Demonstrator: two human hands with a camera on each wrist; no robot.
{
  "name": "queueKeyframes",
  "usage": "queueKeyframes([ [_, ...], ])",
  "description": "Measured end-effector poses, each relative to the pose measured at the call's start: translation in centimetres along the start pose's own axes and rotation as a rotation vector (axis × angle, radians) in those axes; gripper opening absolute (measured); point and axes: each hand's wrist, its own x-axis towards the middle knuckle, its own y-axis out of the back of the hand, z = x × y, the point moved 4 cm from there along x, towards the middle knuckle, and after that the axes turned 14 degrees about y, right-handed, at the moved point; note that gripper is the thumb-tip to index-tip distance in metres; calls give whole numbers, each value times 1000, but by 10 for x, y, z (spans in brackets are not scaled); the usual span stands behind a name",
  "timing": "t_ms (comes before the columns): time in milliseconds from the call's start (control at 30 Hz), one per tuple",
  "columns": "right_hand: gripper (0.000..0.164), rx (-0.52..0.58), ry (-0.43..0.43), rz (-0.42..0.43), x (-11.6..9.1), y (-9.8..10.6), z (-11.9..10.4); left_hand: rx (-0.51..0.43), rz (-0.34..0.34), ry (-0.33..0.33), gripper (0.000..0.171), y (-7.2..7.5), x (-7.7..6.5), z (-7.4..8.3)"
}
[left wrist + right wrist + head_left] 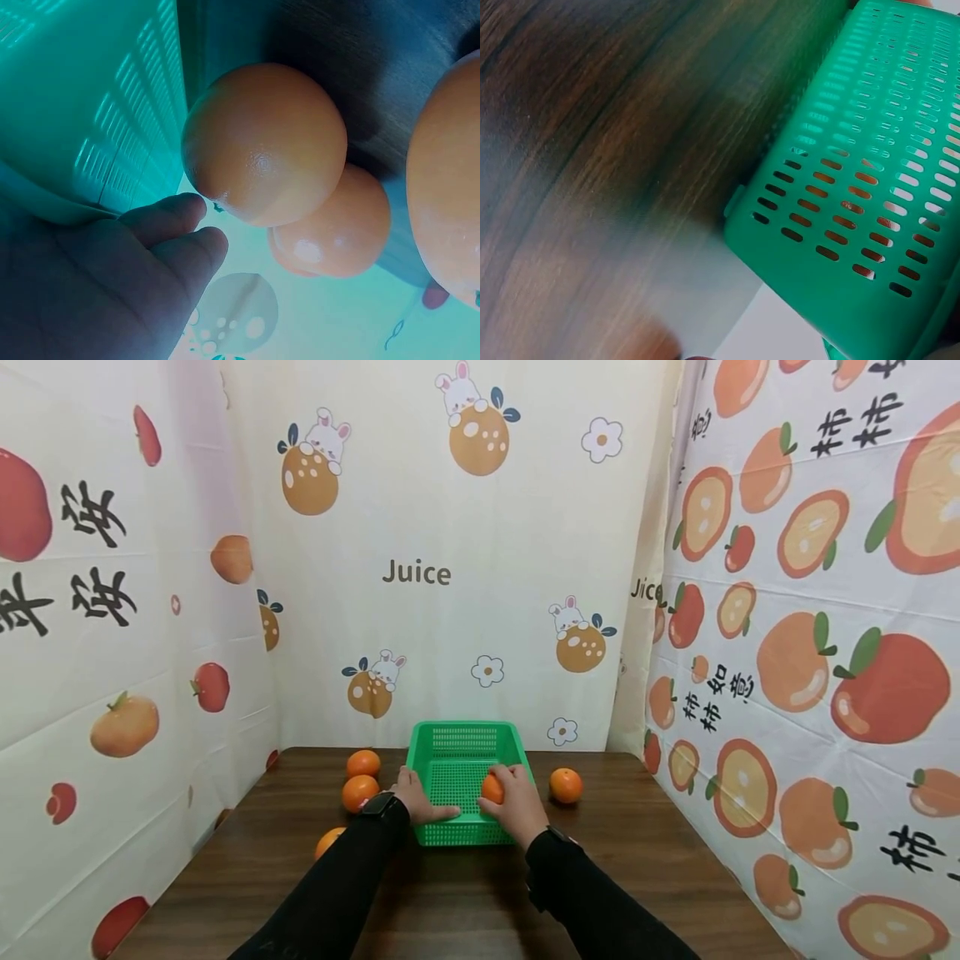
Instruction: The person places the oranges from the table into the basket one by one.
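Observation:
A green plastic basket (457, 835) with slotted walls stands on the table. At its left front rim my left hand (418, 797) grips the edge, thumb over the inside and fingers outside. In the left wrist view those fingers (180, 240) lie close to an orange (266, 142) outside the basket wall (127, 127). My right hand (521, 802) holds another orange (492, 789) between thumb and fingers, over the basket's right side. The right wrist view shows the outer basket wall (832, 225); the right hand's grip is hidden there.
Left of the basket are an orange (363, 763) at the back, a second orange (360, 793) in front of it and a third orange (328, 842) partly behind the left sleeve. One orange (566, 786) sits right of the basket. Printed curtains surround the brown table (637, 860).

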Motion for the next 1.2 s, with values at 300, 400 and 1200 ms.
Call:
queueKeyframes([
  [300,48,17,-20,-58,2,-4,-1,-2,4,-7,133,0,-1,-1],
  [400,49,30,-46,-86,3,-5,1,1,3,-5,132,3,-6,0],
  [1200,52,237,-46,-105,4,2,6,-7,-1,-1,134,-3,3,1],
])
